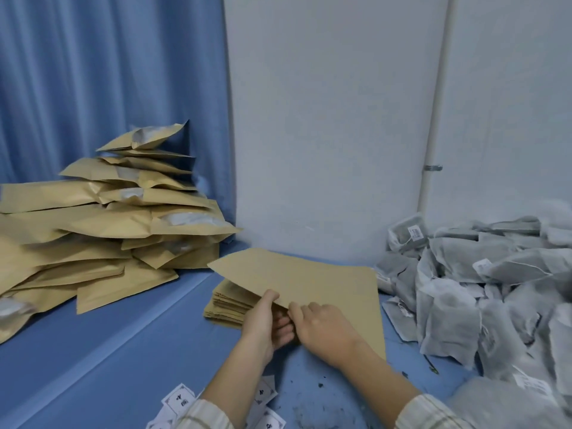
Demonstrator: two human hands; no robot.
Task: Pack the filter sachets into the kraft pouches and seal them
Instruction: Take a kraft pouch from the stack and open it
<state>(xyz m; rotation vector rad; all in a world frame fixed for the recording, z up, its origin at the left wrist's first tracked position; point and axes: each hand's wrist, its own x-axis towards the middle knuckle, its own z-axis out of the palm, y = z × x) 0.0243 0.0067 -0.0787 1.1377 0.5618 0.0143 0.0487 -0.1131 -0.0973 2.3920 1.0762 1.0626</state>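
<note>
We pinch one flat tan kraft pouch (309, 281) with left hand (266, 323) and right hand (325, 329); filled pouches (102, 218) piled left; grey filter sachets (483, 283) heaped right, still unpacked.

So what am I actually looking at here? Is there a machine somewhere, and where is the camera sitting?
There is no machine: a person is packing by hand, and the one camera sits on their head, looking forward and down, so you see their own arms reaching out from the bottom edge. The left hand and the right hand both grip the near edge of a flat kraft pouch, lifted off a small stack of empty pouches. On the left of the blue surface lies a tall pile of bulging pouches, apparently already filled. On the right is a heap of grey filter sachets. Near the person lie small printed labels and some dark crumbs.
</note>
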